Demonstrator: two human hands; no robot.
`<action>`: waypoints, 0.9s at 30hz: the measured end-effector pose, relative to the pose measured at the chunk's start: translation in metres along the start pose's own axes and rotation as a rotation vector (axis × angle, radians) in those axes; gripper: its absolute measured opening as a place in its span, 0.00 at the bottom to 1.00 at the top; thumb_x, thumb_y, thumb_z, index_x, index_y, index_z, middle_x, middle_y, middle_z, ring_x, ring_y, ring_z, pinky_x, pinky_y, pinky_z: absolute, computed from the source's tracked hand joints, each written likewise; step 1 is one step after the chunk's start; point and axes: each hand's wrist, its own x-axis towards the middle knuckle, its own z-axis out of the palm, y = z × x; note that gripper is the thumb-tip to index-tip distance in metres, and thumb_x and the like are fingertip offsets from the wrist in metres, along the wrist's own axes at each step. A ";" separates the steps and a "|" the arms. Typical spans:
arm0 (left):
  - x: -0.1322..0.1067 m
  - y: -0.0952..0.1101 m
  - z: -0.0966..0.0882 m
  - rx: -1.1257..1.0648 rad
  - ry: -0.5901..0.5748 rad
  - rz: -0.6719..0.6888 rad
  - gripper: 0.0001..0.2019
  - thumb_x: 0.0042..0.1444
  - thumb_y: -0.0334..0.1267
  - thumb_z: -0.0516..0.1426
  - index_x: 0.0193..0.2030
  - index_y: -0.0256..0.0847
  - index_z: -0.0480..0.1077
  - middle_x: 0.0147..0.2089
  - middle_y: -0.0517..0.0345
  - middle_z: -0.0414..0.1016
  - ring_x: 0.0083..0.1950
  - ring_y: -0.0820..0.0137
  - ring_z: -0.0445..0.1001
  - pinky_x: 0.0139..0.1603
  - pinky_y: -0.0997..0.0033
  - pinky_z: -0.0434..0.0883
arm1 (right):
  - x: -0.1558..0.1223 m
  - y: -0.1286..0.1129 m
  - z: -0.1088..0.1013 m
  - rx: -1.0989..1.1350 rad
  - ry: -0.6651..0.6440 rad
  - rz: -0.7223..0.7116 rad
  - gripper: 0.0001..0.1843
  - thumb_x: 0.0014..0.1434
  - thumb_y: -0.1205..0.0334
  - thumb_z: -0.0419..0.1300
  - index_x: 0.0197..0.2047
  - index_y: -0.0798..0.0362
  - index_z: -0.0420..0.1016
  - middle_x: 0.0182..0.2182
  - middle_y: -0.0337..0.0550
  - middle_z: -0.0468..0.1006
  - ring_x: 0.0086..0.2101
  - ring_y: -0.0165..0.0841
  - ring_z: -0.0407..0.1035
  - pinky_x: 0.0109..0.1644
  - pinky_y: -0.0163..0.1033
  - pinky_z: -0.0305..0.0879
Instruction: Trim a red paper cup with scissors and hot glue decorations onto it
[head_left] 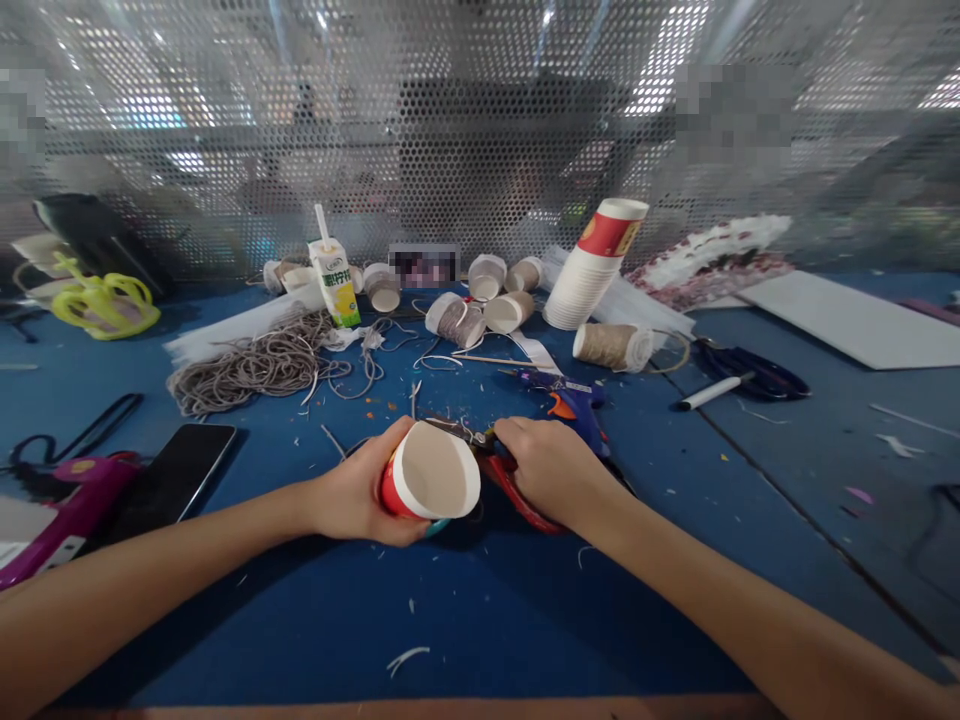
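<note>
Drink carton (pixel 333 282), far beyond held cup (pixel 430 478), left of it: green Chinese characters, too small to read. Cup stack (pixel 598 262): red-yellow print, possibly logo, illegible.

bright, even | backlit mesh glare | edges warped | background blurred

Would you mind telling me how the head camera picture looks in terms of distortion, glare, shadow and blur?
Head view: wide-angle bending curves the table edges and stretches both forearms; bright glare shows through the perforated screen behind, where several patches are blurred out; the left hand holding the paper cup and the right hand on the red-handled scissors are sharp, with a soft shadow beneath them.
</note>
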 end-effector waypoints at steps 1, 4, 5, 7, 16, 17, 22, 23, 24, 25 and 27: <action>0.000 -0.001 0.000 -0.003 0.000 0.004 0.27 0.42 0.35 0.62 0.49 0.40 0.54 0.39 0.57 0.69 0.37 0.70 0.69 0.38 0.70 0.69 | 0.000 0.000 0.000 -0.003 0.000 0.001 0.07 0.53 0.70 0.50 0.31 0.58 0.69 0.28 0.47 0.75 0.26 0.31 0.66 0.28 0.35 0.49; 0.000 -0.003 -0.001 0.010 -0.005 0.003 0.30 0.42 0.35 0.62 0.51 0.40 0.53 0.40 0.56 0.68 0.38 0.69 0.69 0.39 0.68 0.70 | -0.002 -0.001 0.000 -0.021 0.021 -0.006 0.07 0.51 0.72 0.49 0.31 0.58 0.68 0.27 0.47 0.74 0.27 0.32 0.66 0.28 0.34 0.49; 0.000 -0.003 -0.001 0.017 -0.008 0.001 0.31 0.42 0.35 0.62 0.52 0.40 0.52 0.40 0.56 0.68 0.38 0.68 0.69 0.39 0.67 0.70 | -0.002 -0.002 0.000 -0.027 0.036 -0.014 0.08 0.50 0.73 0.49 0.31 0.58 0.68 0.27 0.47 0.73 0.27 0.32 0.66 0.28 0.34 0.50; 0.000 -0.003 -0.001 0.032 -0.028 0.003 0.33 0.41 0.35 0.62 0.53 0.40 0.51 0.41 0.54 0.68 0.39 0.66 0.70 0.41 0.65 0.70 | -0.004 -0.002 0.001 -0.032 0.068 -0.039 0.07 0.49 0.73 0.50 0.30 0.58 0.68 0.26 0.47 0.73 0.27 0.32 0.65 0.29 0.34 0.50; 0.002 0.001 -0.002 0.036 -0.113 0.030 0.34 0.38 0.33 0.62 0.53 0.39 0.53 0.47 0.48 0.67 0.47 0.58 0.68 0.48 0.57 0.68 | -0.006 -0.005 0.005 -0.024 0.097 -0.078 0.06 0.54 0.66 0.50 0.31 0.58 0.67 0.28 0.49 0.72 0.28 0.34 0.66 0.27 0.34 0.48; 0.001 0.001 -0.002 0.033 -0.117 0.030 0.34 0.38 0.33 0.62 0.53 0.39 0.53 0.46 0.49 0.67 0.46 0.59 0.69 0.47 0.58 0.68 | -0.006 -0.005 0.005 -0.027 0.089 -0.080 0.07 0.54 0.67 0.50 0.31 0.58 0.67 0.28 0.49 0.72 0.28 0.34 0.66 0.27 0.34 0.48; 0.000 0.001 -0.002 0.006 -0.098 -0.015 0.32 0.39 0.35 0.62 0.51 0.39 0.53 0.40 0.54 0.68 0.42 0.63 0.69 0.44 0.61 0.69 | -0.005 -0.003 0.006 -0.038 0.064 -0.071 0.08 0.52 0.71 0.48 0.31 0.59 0.68 0.26 0.48 0.72 0.26 0.33 0.66 0.27 0.35 0.47; 0.000 0.001 -0.002 0.000 -0.094 -0.023 0.31 0.39 0.35 0.62 0.50 0.39 0.53 0.39 0.55 0.68 0.41 0.64 0.69 0.43 0.62 0.70 | -0.004 -0.002 0.006 -0.036 0.062 -0.066 0.08 0.52 0.72 0.48 0.31 0.59 0.68 0.26 0.48 0.72 0.26 0.33 0.65 0.27 0.35 0.47; 0.000 0.000 -0.003 -0.006 -0.093 -0.030 0.31 0.39 0.35 0.62 0.50 0.39 0.54 0.38 0.55 0.68 0.39 0.65 0.70 0.42 0.62 0.70 | -0.004 -0.001 0.006 -0.033 0.063 -0.061 0.08 0.51 0.72 0.48 0.31 0.59 0.68 0.26 0.48 0.72 0.26 0.33 0.65 0.27 0.35 0.47; 0.000 0.000 -0.003 -0.010 -0.093 -0.031 0.30 0.38 0.35 0.62 0.49 0.39 0.54 0.37 0.56 0.68 0.37 0.66 0.69 0.40 0.64 0.70 | -0.004 -0.001 0.005 -0.031 0.068 -0.056 0.09 0.50 0.73 0.48 0.30 0.59 0.68 0.26 0.47 0.72 0.26 0.33 0.65 0.27 0.35 0.47; 0.001 0.000 -0.003 -0.010 -0.092 -0.020 0.28 0.38 0.36 0.61 0.47 0.39 0.56 0.36 0.57 0.68 0.35 0.68 0.69 0.39 0.65 0.70 | -0.003 -0.001 0.004 -0.026 0.084 -0.056 0.09 0.49 0.73 0.48 0.30 0.59 0.67 0.25 0.47 0.72 0.26 0.32 0.64 0.27 0.34 0.47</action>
